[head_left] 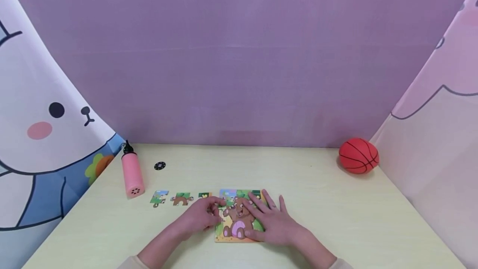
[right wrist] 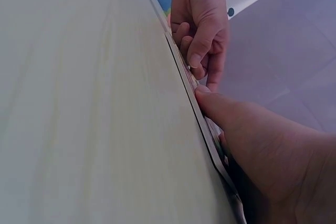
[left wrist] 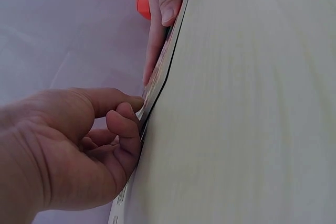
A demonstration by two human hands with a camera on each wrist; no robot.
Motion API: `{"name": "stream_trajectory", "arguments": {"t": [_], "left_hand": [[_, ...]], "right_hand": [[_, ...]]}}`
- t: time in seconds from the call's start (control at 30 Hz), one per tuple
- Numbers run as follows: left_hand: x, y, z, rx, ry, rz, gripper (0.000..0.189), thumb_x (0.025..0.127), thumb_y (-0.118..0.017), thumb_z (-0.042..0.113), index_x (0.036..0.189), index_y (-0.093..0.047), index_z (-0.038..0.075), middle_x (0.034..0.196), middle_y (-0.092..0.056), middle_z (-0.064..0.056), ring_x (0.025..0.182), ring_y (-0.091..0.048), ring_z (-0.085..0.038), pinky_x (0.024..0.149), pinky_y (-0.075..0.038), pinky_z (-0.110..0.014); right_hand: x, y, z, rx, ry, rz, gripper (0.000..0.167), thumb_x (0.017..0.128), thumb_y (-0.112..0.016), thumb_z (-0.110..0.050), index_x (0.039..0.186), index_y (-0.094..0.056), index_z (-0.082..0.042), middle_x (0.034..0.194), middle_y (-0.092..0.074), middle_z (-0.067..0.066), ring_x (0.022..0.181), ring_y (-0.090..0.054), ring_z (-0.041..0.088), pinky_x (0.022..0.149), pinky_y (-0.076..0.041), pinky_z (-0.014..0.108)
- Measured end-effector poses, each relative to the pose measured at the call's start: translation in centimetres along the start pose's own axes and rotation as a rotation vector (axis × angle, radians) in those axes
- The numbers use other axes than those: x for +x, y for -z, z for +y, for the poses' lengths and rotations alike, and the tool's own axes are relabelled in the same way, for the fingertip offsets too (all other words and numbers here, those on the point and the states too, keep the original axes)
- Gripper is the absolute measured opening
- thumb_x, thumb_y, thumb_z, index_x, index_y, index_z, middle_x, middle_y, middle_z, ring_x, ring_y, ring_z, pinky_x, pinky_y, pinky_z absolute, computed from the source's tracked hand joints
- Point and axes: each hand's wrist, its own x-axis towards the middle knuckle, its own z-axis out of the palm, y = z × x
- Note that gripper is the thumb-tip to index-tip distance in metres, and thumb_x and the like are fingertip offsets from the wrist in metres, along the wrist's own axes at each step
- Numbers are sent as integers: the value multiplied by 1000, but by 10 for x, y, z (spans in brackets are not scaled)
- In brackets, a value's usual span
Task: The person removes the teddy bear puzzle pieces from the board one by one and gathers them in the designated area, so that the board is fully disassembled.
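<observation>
A bear jigsaw puzzle [head_left: 239, 227] in a flat board lies near the front of the table. At its left edge my left hand [head_left: 201, 216] has its fingers curled and pinches a puzzle piece [left wrist: 139, 114], mostly hidden by the fingers. My right hand [head_left: 277, 223] lies across the puzzle's right side, its fingers spread and straight, with the thumb [right wrist: 207, 98] resting on the lower part. Left of the board lie a green and blue loose piece [head_left: 159, 197], a green and brown loose piece [head_left: 181, 199] and a third loose piece [head_left: 204, 195] partly behind my left hand.
A pink pump-like bottle [head_left: 132, 175] with a black nozzle lies at the left of the table [head_left: 298, 177]. Near it is a round black chip [head_left: 159, 165]. A red toy basketball [head_left: 359, 155] sits at the back right corner. Printed and purple cloths [head_left: 239, 74] enclose the table.
</observation>
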Motion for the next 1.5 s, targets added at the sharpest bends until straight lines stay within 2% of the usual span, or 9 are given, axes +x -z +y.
{"name": "stream_trajectory", "arguments": {"t": [0.23,0.57,0.97,1.23,1.5], "left_hand": [[-1,1,1,-21,-5,19,47,81,-67,-8,127,-59,-4,86,-59,-10,62,-50,-14,50,-41,-21],[2,2,2,-42,-4,74,26,91,-68,0,117,-65,0,98,-62,-10,66,-53,-16,51,-43,-22],[4,-4,1,-85,-33,102,21,91,-66,-3,112,-64,-2,93,-61,-10,62,-53,-16,48,-42,-21],[4,-4,3,-76,-12,143,21,91,-64,-4,111,-64,-1,93,-60,-11,65,-54,-16,52,-45,-21],[0,6,4,-71,29,204,20,92,-64,-1,112,-65,1,94,-61,-11,67,-55,-18,53,-45,-23]], "right_hand": [[0,0,0,-8,5,6,81,96,-40,-73,162,-20,-31,169,-13,0,152,-1,43,108,-2,79],[-1,3,-2,7,18,8,81,97,-43,-70,162,-23,-28,168,-14,2,151,-2,44,107,-2,79],[-2,3,-1,14,20,6,81,97,-44,-69,162,-22,-28,169,-14,2,151,-2,44,106,-2,80],[-2,3,1,13,10,-1,81,96,-42,-72,162,-21,-30,169,-12,1,151,0,43,107,-1,79],[-1,2,2,18,28,12,81,96,-43,-72,162,-20,-32,169,-12,1,151,-1,45,107,0,80]]}}
